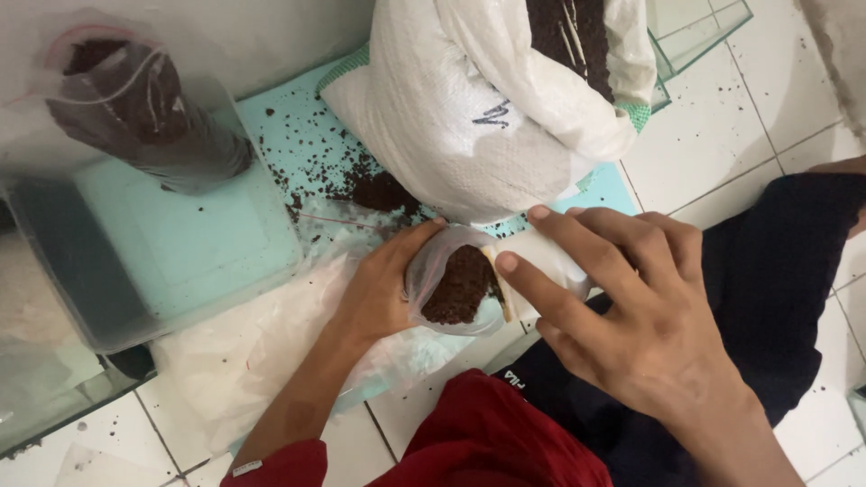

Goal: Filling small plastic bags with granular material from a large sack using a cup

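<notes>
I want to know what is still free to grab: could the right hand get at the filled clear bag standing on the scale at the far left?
Probably not. The right hand is busy with a white scoop at the small bag that the left hand holds, and the filled bag stands far beyond that hand.

Looks like home floor used for small packing job: white floor tiles (722,135) with dark grout, big woven sack (469,117) of dark granules, turquoise sheet (307,135) strewn with spills, filled clear bag (144,108) on plastic tub (180,252).
</notes>
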